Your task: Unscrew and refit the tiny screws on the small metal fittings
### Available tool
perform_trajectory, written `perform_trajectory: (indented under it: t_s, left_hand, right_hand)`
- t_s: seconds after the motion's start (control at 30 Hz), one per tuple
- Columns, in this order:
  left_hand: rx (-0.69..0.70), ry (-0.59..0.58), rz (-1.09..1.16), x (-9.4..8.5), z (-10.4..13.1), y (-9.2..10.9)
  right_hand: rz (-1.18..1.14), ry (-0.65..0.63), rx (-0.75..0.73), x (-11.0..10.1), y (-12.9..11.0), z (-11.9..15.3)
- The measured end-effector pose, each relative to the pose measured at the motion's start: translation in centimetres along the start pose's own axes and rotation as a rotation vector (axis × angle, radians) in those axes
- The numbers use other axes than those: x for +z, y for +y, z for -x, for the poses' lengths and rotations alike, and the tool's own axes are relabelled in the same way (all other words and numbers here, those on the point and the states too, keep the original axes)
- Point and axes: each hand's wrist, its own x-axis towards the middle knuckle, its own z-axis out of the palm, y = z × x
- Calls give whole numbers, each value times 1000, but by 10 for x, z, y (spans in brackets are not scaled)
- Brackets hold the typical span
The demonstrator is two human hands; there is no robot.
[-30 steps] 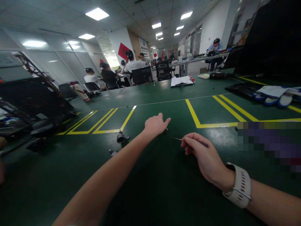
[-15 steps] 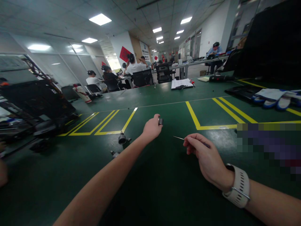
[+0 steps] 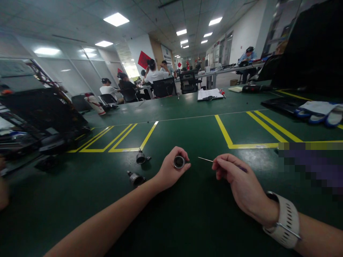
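Note:
Slightly left of the middle, my left hand point(image 3: 171, 167) is closed around a short cylindrical metal part point(image 3: 179, 162), whose round, dark open end faces me. My right hand point(image 3: 234, 182), with a pale watch strap at the wrist, pinches a thin pointed metal tool point(image 3: 205, 159); its dark purple handle end shows behind the fingers. The tool's tip points left at the metal part, with a gap between them. Two similar dark metal cup-shaped parts with stems lie left of my left hand: one farther off point(image 3: 140, 157), one nearer point(image 3: 134, 177) and partly behind my forearm.
Yellow tape point(image 3: 225, 132) marks the green table point(image 3: 187, 132). A clipboard with paper point(image 3: 210, 94) lies at the far side, and white-blue gloves point(image 3: 318, 110) on the right. Black equipment point(image 3: 45, 117) stands at left. Several people sit beyond the table.
My left hand has come back toward me with the metal part and turned its open end to face me. My right hand has shifted slightly right with the thin tool.

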Motion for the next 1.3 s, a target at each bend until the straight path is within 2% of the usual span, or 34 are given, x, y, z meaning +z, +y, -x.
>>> perform_trajectory:
  t_s: [0.13, 0.27, 0.37, 0.47, 0.6, 0.77, 0.9, 1.0, 1.17, 1.3]
  left_hand:
    - [29, -71, -39, 1, 0, -4]
    - [122, -161, -72, -1, -1, -13]
    - [167, -201, -86, -2, 1, -20]
    - [179, -229, -111, -2, 3, -23]
    - [174, -217, -163, 0, 4, -25]
    - [193, -194, -225, 5, 3, -31]
    - [232, -255, -361, 7, 4, -31]
    - [260, -261, -419, 7, 6, -31]
    - [230, -213, -308, 5, 6, -34]
    - [210, -175, -180, 4, 4, -33]
  right_hand:
    - [-11, -47, -51, 4, 4, -1]
    - [39, -156, -163, 3, 11, 2]
    - [147, -282, -262, 1, 17, 6]
    - [357, -392, -373, 2, 18, 11]
    - [609, -395, -504, 9, 14, 16]
    - [768, -396, -579, 14, 17, 18]
    - [858, -448, -571, 14, 20, 19]
    - [828, -446, -512, 14, 20, 17]
    - [539, -374, -272, 10, 22, 5]
    - [248, -379, -71, 8, 25, -3]
